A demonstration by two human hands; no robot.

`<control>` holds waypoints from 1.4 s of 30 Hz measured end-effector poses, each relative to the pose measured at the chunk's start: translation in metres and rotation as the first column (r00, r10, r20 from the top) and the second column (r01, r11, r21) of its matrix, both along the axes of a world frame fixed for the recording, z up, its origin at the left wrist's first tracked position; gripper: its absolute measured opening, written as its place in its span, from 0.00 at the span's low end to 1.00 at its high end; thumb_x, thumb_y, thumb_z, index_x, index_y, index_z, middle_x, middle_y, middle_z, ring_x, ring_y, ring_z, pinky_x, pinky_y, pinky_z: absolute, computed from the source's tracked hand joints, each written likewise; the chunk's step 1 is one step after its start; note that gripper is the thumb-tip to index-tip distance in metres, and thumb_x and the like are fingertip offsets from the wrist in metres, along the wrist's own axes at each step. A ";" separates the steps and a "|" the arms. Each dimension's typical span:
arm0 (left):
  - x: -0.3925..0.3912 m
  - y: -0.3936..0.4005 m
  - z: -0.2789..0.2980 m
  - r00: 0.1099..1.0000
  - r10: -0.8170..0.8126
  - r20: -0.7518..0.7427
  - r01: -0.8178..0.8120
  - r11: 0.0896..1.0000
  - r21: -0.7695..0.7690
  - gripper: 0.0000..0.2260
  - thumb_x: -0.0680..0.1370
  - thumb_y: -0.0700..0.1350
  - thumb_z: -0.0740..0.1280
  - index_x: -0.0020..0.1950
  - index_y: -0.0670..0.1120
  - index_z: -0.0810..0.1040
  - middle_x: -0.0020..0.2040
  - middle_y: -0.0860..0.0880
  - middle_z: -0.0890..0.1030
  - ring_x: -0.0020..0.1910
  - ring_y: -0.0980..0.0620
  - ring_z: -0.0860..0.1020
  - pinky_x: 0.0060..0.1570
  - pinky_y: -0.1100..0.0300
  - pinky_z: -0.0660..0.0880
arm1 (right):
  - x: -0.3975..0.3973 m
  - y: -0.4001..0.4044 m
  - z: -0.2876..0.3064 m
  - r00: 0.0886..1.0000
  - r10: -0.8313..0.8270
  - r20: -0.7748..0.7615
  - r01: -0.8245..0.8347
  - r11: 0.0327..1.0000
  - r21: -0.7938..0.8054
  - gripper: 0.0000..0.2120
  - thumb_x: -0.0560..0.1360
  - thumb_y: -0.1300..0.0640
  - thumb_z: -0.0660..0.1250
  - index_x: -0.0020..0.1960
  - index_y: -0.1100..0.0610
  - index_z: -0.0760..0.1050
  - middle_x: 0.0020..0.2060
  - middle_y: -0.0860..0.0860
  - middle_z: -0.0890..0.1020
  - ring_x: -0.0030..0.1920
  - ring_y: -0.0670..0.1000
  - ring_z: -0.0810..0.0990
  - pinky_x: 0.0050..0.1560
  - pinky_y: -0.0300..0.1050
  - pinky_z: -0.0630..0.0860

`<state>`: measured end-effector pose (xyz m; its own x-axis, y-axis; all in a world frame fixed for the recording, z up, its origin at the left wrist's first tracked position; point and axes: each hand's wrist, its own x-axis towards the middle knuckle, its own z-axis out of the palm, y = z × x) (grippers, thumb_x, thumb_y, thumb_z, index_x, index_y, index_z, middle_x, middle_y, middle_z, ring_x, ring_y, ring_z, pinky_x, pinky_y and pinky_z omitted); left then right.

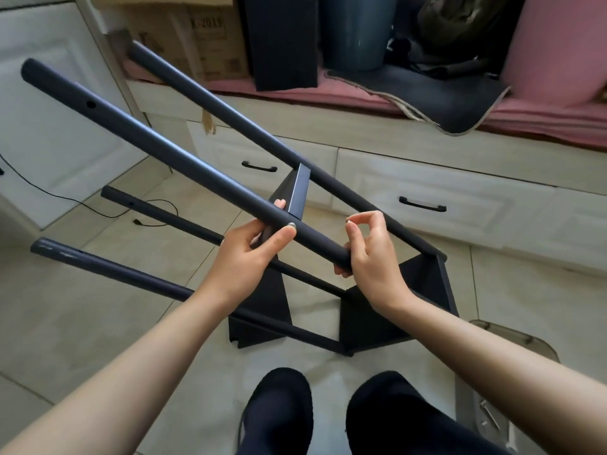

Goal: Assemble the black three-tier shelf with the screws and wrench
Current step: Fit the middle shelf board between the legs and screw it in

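Note:
A half-built black shelf frame [423, 284] stands tilted on the tiled floor, its four black tubes slanting up to the left. My left hand [249, 254] grips the nearest upper tube [157, 149], thumb lying beside a silver screw head [291, 224] set in it. My right hand [371, 254] holds that tube's lower end with its lower fingers, while its thumb and forefinger pinch together just above; I cannot tell if anything is between them. A black shelf panel [297, 192] sits behind the left fingers. No wrench is visible.
White drawers with black handles [422, 204] run along the back under a pink-cushioned bench [542, 116] holding a cardboard box [197, 37] and dark containers. A black cable [98, 208] lies on the floor at left. A clear plastic stool [512, 339] stands at right. My knees [279, 412] are below.

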<state>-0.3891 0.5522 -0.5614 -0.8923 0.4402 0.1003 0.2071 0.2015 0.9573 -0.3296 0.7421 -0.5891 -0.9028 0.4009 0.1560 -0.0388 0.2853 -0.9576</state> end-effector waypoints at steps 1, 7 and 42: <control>0.001 0.000 -0.003 1.000 0.000 0.014 -0.001 1.000 0.021 0.24 0.73 0.60 0.67 0.69 0.60 0.74 0.55 0.72 0.80 0.61 0.72 0.75 0.57 0.74 0.72 | 0.000 0.002 -0.001 1.000 -0.002 0.008 0.002 1.000 0.028 0.03 0.84 0.53 0.56 0.51 0.47 0.64 0.32 0.61 0.79 0.26 0.50 0.80 0.30 0.41 0.76; 0.012 0.003 -0.031 0.992 0.029 0.122 -0.043 0.992 0.120 0.27 0.73 0.55 0.68 0.72 0.53 0.74 0.63 0.58 0.81 0.63 0.67 0.76 0.54 0.77 0.71 | 0.001 0.013 -0.011 0.996 -0.012 0.086 0.001 0.992 0.124 0.04 0.83 0.50 0.57 0.49 0.44 0.64 0.34 0.61 0.79 0.29 0.53 0.82 0.29 0.42 0.77; 0.047 -0.012 -0.086 0.815 0.311 0.489 -0.320 0.945 -0.068 0.09 0.74 0.50 0.76 0.47 0.46 0.85 0.41 0.54 0.86 0.48 0.57 0.83 0.57 0.57 0.77 | 0.016 0.009 -0.047 0.969 -0.046 0.242 -0.083 0.864 0.497 0.05 0.83 0.48 0.56 0.56 0.48 0.65 0.30 0.51 0.82 0.34 0.53 0.82 0.45 0.57 0.78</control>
